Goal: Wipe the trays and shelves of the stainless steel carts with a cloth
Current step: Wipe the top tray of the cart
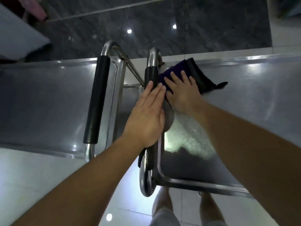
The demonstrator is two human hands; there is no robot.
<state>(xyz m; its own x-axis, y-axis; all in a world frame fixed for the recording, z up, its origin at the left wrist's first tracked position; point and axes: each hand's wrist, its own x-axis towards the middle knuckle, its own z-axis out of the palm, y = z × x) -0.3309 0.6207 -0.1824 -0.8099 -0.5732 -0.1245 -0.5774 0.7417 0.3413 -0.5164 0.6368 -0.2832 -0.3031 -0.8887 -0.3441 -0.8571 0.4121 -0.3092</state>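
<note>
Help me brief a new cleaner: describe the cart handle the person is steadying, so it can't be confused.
Two steel carts stand side by side. On the right cart's tray, where the right hand presses the dark cloth, the black-padded handle lies under the left hand; the left cart's handle is untouched.

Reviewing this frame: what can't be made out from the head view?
- Tray on the right cart: its right end is cut off by the frame edge.
- Part of the cloth: covered by the right hand.
- Handle: its middle is hidden under the left hand.
- Lower shelves: hidden beneath the top trays.
- Whether the tray's shine is wet: too blurred.
</note>
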